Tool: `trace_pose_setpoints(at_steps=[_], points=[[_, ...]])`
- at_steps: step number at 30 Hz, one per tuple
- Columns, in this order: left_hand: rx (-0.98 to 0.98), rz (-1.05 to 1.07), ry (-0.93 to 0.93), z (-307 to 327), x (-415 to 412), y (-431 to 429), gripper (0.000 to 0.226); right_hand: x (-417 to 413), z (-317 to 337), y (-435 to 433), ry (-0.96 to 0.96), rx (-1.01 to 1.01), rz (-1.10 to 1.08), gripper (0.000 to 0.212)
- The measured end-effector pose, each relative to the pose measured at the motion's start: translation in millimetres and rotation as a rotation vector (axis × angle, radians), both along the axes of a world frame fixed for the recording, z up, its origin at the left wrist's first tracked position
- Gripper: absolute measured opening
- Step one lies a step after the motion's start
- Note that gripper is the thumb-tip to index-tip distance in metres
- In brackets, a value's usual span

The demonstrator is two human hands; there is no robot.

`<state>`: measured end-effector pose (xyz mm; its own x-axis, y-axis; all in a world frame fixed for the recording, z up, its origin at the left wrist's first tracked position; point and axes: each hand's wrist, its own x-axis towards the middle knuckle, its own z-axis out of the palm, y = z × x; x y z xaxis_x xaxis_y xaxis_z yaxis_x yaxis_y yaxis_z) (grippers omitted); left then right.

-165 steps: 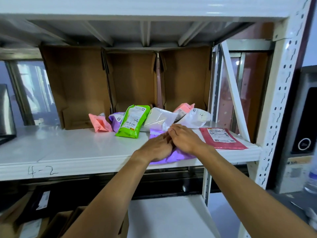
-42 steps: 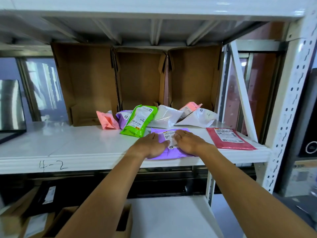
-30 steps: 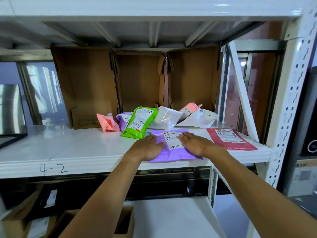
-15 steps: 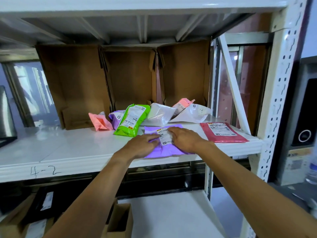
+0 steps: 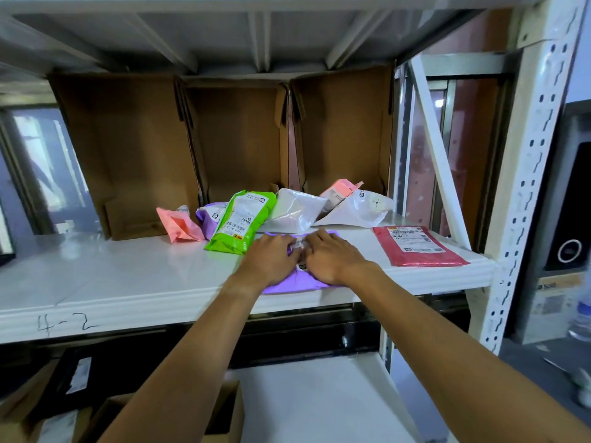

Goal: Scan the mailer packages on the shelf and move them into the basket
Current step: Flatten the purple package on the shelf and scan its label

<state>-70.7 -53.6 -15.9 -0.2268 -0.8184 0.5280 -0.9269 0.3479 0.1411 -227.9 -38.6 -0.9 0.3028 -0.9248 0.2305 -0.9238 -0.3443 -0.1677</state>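
Observation:
A purple mailer lies flat at the front edge of the white shelf, its white label mostly covered. My left hand and my right hand both press flat on it, fingertips meeting over the label. Behind them sit a green mailer, a pink one, a small purple one, two white ones and a pink-orange one. A red mailer lies flat to the right. No basket or scanner is in view.
Three open cardboard boxes stand on their sides along the back of the shelf. A perforated white upright bounds the right side. Lower down are a second white shelf and cardboard boxes at bottom left.
My hands spread apart across the purple mailer's label about a second ago, then drew together again; now they nearly touch over it. The mailer has stayed in place.

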Motion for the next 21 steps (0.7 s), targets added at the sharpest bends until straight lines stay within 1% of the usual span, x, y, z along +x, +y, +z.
trace_pose_setpoints(at_steps=[2, 4, 8, 11, 18, 21], points=[[0.145, -0.060, 0.045, 1.9, -0.1, -1.6, 0.040, -1.1, 1.0, -2.5, 0.036, 0.026, 0.048, 0.056], [0.273, -0.051, 0.031, 4.2, -1.8, -3.6, 0.044, -1.7, 1.9, -4.6, 0.069, 0.035, 0.073, 0.058], [0.407, -0.073, 0.082, 6.7, -1.5, -4.5, 0.049, -0.7, 2.7, -11.0, 0.050, 0.045, 0.076, 0.054], [0.454, -0.090, 0.112, 5.0, -0.2, -10.8, 0.053, 1.7, 6.2, -13.8, 0.048, 0.063, 0.057, 0.050], [0.515, 0.011, 0.104, -1.1, -0.6, -21.1, 0.065, 5.6, 8.0, -9.9, 0.041, 0.055, 0.019, 0.051], [0.512, 0.015, 0.063, 1.7, -1.9, -19.1, 0.063, 5.6, 10.2, -3.7, -0.019, 0.073, 0.014, 0.046]])
